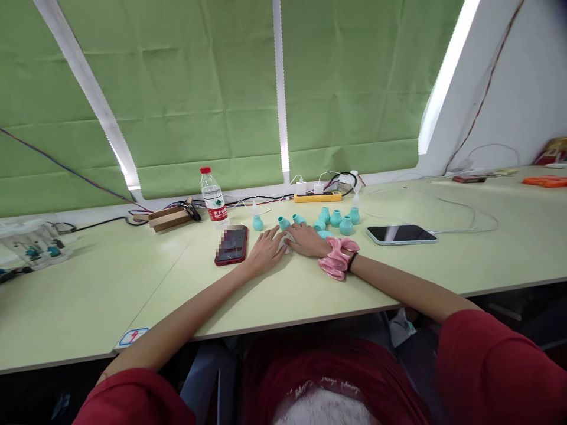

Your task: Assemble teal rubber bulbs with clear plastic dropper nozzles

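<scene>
Teal vases [335, 218], small ones, stand clustered on the pale green worktop [110, 295] toward its far edge, just beyond the fingertips. From the head view, both arms stretch out across the surface. Left hand [266, 251] lies flat, palm down, fingers spread, just right of a red phone [231, 245]. Right hand [306, 240] rests beside it, fingers pointing left, and the two hands meet over something small and pale between them; what it is, I cannot tell. Neither hand is closed around anything that shows. One teal vase [284, 223] sits right at the fingertips, another [257, 223] a little left of it, apart from the main group. On the right wrist, a pink scrunchie [338, 258]. Further right lies a second phone [401, 234], screen up, with a white cable trailing off. At the far edge, a water bottle [214, 203] with a red cap stands upright left of the vases, and a yellow power strip [318, 197] lies behind them. Green blinds [199, 88] fill the background.
</scene>
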Demonstrator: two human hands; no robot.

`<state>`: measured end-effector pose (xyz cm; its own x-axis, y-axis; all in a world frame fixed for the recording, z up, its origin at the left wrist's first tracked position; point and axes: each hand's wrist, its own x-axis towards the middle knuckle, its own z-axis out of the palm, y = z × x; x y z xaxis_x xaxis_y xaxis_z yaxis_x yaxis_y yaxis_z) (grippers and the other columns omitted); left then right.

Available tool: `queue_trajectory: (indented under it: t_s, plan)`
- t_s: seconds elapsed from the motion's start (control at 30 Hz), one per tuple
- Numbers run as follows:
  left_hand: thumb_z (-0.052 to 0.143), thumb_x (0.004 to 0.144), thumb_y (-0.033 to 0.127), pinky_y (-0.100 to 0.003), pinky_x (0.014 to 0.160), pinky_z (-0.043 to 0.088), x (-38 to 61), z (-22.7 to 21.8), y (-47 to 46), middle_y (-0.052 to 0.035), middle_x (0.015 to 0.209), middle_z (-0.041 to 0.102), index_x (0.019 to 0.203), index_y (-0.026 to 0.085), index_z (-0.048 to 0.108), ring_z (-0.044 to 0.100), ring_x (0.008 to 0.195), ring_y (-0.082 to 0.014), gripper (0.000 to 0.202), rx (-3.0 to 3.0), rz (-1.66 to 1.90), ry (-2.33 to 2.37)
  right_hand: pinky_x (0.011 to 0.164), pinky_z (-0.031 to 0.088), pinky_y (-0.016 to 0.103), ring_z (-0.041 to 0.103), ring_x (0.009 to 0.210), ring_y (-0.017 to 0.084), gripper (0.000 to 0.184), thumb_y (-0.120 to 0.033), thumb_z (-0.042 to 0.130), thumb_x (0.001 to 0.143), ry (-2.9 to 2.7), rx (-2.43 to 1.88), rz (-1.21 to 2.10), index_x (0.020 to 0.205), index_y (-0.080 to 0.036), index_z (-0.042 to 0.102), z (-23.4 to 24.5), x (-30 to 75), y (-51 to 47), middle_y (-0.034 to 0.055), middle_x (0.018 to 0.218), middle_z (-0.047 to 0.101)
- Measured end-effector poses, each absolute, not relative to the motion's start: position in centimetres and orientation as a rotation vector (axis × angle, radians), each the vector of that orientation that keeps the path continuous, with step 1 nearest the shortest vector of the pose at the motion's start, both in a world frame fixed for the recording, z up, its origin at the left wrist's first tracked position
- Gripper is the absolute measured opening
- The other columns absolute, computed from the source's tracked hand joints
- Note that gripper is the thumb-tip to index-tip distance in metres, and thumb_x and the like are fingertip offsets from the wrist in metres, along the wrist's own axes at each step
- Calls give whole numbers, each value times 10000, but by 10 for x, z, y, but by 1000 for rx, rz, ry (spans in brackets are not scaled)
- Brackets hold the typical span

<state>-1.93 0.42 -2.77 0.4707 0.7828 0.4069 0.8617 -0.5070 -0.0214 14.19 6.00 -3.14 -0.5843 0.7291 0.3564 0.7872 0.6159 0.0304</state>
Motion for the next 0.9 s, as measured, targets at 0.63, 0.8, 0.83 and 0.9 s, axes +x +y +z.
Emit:
queue_trajectory:
  t_s: [0.63,0.8,0.83,0.9]
  plan:
    - [178,858,370,-368,966,267,-15,-43,34,-116,1297,343,1168,138,406,277,1215,-180,449,-2543,-861,-1608,787,356,351,419,947,215,333,-337,278,849,-2493,-1102,-175,1043,-138,462,-36,139,39,116,1014,492]
    - [214,853,274,-321,955,306,-13,-36,64,-95,1142,514,1078,110,497,384,1139,-161,397,-2522,-971,-1419,804,351,354,421,977,205,410,-447,344,810,-2542,-937,-139,1074,-145,427,-40,135,41,104,1072,473]
    - [232,847,258,-313,950,315,-12,-34,72,-91,1129,523,1063,112,509,402,1122,-160,381,-2522,-976,-1412,801,352,354,424,979,209,429,-469,346,803,-2539,-930,-135,1068,-143,433,-40,136,42,104,1062,482]
    - [289,819,211,-297,949,318,-7,-31,88,-83,1132,515,1051,123,521,418,1104,-156,340,-2530,-970,-1400,789,356,344,441,968,213,436,-480,349,799,-2528,-945,-118,1040,-133,458,-39,137,45,108,1029,507]
